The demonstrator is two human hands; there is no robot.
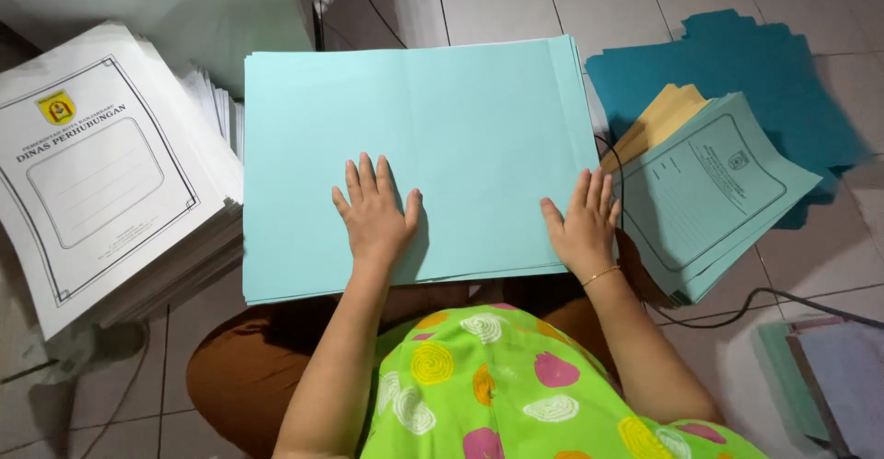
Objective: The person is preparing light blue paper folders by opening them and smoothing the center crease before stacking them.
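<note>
Sitting on the floor, pale grey tiles (pixel 516 3) w/ dark grout lines, bit glossy. No table, everything lies on the floor or across my lap.

Light blue paper stack (pixel 414 127) sits in front of me, near edge over my knees, far edge toward the tiles. Sheets roughly squared, a few edges stepped at the right side.

My left hand (pixel 376 212) lies flat on top of the stack, fingers spread, palm down, gripping nothing. My right hand (pixel 583 224) is at the stack's lower right corner, fingers extended and resting on the edge, thumb on the top sheet. Open too, not clenched. Can't tell if the fingertips curl under the edge. Thin gold bracelet (pixel 600 276) on that wrist.

Left of the stack: tall pile of white printed covers (pixel 101 174) w/ a black frame and small yellow emblem, pile fanned and leaning. Just beside the blue stack, nearly touching.

Right: pale green printed covers (pixel 714 192) stacked askew, tan sheets (pixel 658 123) poking out from under them, dark teal sheets (pixel 737 72) spread on the tiles behind.

Black cable (pixel 737 316) runs across the floor at right, passing under the green pile. More paper at the bottom right corner (pixel 829 376), partly cut off by the frame.

Light falls from above, soft shadows under both hands.
</note>
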